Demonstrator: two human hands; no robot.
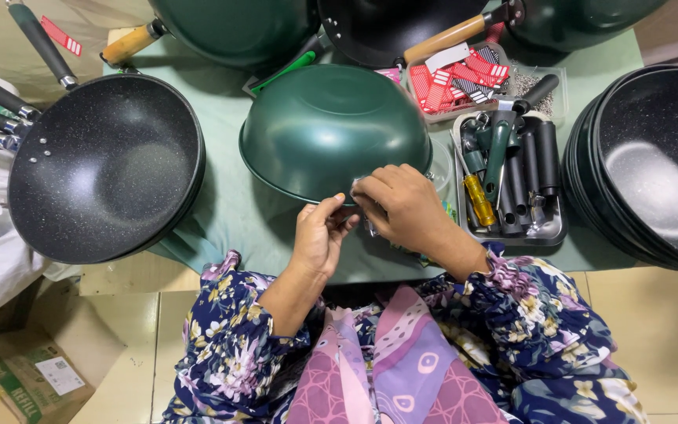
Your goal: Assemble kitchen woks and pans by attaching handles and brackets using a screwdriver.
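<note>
Hands at rim of upturned green wok point(331, 126) mid-table | left hand point(319, 235) pinches rim – right hand point(402, 206) curled over a small pale scrap, hard to make out | black speckled pan point(103, 165) left; stacked pans point(653, 157) cut off right | red labels point(457, 78) in clear tub behind | tray point(512, 235) of black handles, yellow screwdriver point(479, 199) | cardboard box point(17, 377) on floor

Green wok point(331, 129) upside down at frame centre on the green-covered table point(229, 204). Left hand point(322, 235) and right hand point(402, 206) both at its near rim, fingers point(370, 184) pinching something small and pale there. Black wok point(103, 169) at left, tray of handles point(512, 177) at right.
</note>
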